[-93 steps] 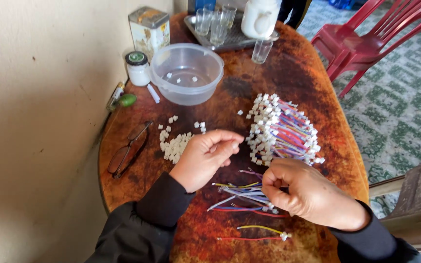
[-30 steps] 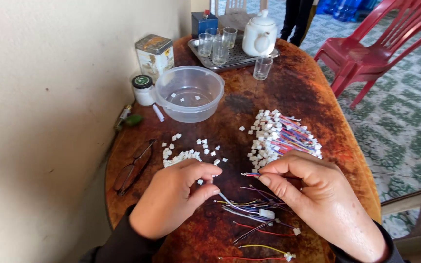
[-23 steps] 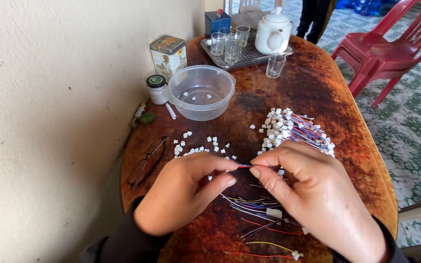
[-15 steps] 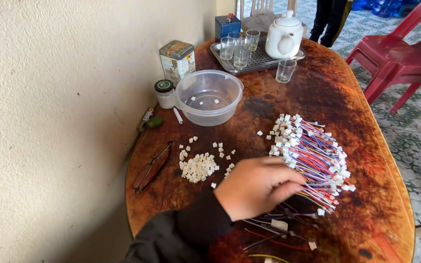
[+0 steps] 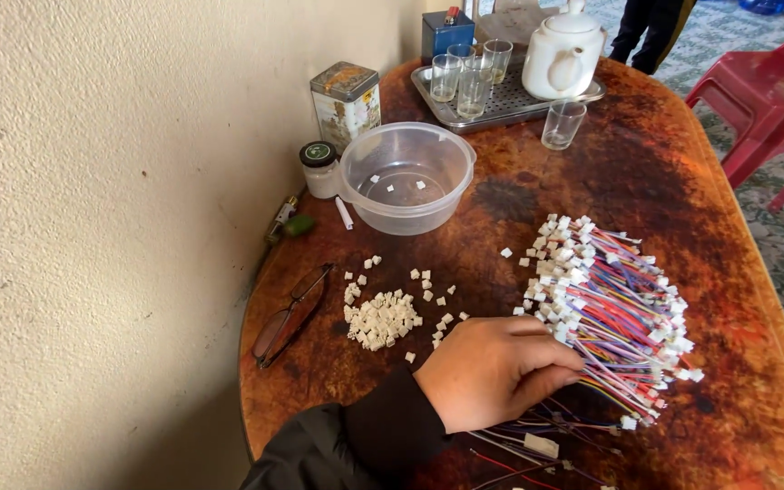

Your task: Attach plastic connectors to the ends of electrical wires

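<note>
My left hand (image 5: 492,372) reaches right out of a black sleeve, its fingers closed on the near left edge of a bundle of coloured wires (image 5: 614,313) tipped with small white connectors. The bundle lies fanned out on a worn round brown table (image 5: 682,209). Left of the hand sits a small heap of loose white connector housings (image 5: 381,319), with more scattered around it. A few loose wires (image 5: 537,445) lie just under the hand at the table's near edge. My right hand is out of view.
A clear plastic bowl (image 5: 406,177) holding a few connectors stands behind the heap. Folded spectacles (image 5: 288,313), a small jar (image 5: 319,168) and a tin (image 5: 345,100) line the wall side. A metal tray (image 5: 510,107) with glasses and a white teapot (image 5: 563,50) stands at the back. A red chair (image 5: 764,100) is on the right.
Both hands held a wire near the table's front a second ago. The right hand has dropped out of view and the left hand has moved right onto the wire bundle.
</note>
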